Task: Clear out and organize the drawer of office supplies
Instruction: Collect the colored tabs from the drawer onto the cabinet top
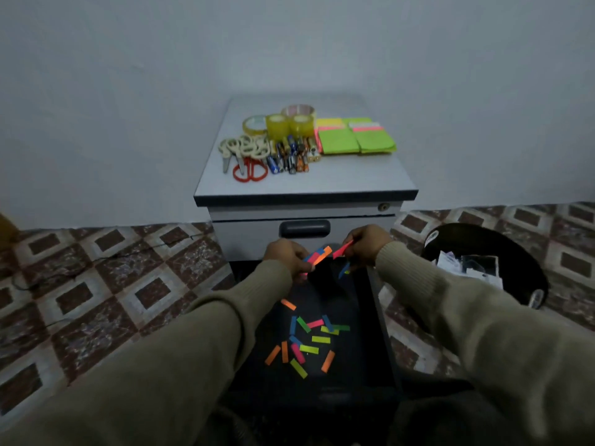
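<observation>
A dark drawer stands pulled out below the grey cabinet. Several loose coloured sticky flags lie scattered on its floor. My left hand pinches a small bundle of flags above the drawer's back. Just to the right of that bundle, my right hand pinches a single red flag, and a blue flag hangs under it. On the cabinet top lie tape rolls, scissors, batteries and sticky note pads.
A black bin holding paper scraps stands on the tiled floor right of the drawer. The upper drawer with its dark handle is closed. A pale wall rises behind the cabinet.
</observation>
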